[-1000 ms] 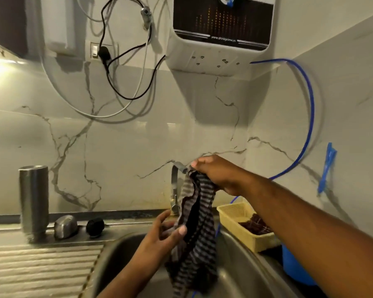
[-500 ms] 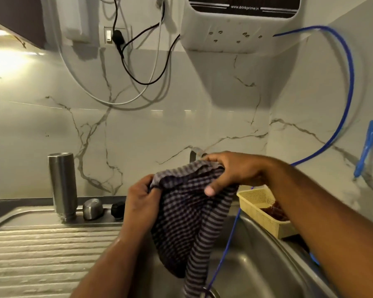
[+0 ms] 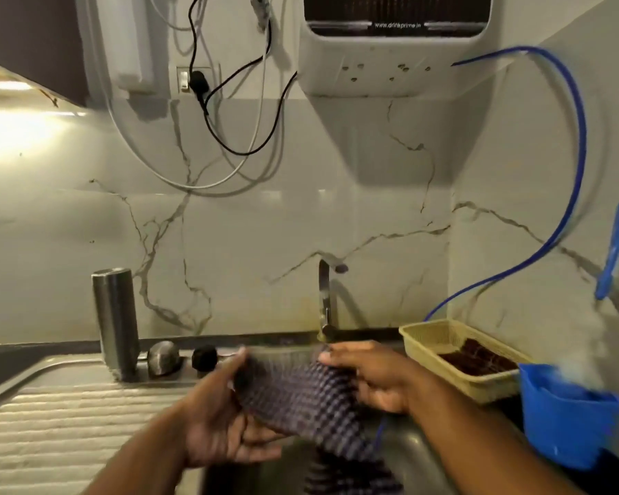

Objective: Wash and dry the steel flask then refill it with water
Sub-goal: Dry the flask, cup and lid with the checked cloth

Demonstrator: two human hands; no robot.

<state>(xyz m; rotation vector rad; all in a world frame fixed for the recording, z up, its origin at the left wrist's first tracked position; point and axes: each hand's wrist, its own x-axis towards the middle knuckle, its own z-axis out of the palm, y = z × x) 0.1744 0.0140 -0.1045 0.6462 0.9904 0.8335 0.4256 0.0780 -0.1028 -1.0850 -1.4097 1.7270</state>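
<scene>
1. Steel flask (image 3: 115,323): a plain cylinder of brushed metal with a dull sheen. It stands upright at the far left, on the flat rear ledge of the sink, clear of both hands. Its long axis is vertical, with the flat top end pointing up.
2. Domed steel piece (image 3: 164,357) and black knob (image 3: 204,357): two small rounded items side by side on the same ledge, just right of the flask's base.
3. Cloth (image 3: 311,398): soft woven fabric in a dark and pale check, blurred. It is stretched between the hands, and its loose end hangs into the basin.
4. Left hand (image 3: 222,423): grasps the cloth's left end, thumb on top and fingers curled beneath.
5. Right hand (image 3: 368,376): grasps the cloth's right end, thumb pressed on the fabric and fingers curled under it.
6. Sink (image 3: 419,455): stainless steel, with a smooth basin near centre.
7. Drainboard (image 3: 68,423): ribbed steel, to the left of the basin.
8. Tap (image 3: 325,298): a slim metal spout rising at the far edge, behind the hands.
9. Basket (image 3: 440,337): pale yellow perforated plastic, rectangular, at far right.
10. Blue tub (image 3: 565,430): smooth plastic, on the near side of the basket.
11. Wall (image 3: 265,226): glossy veined marble.
</scene>
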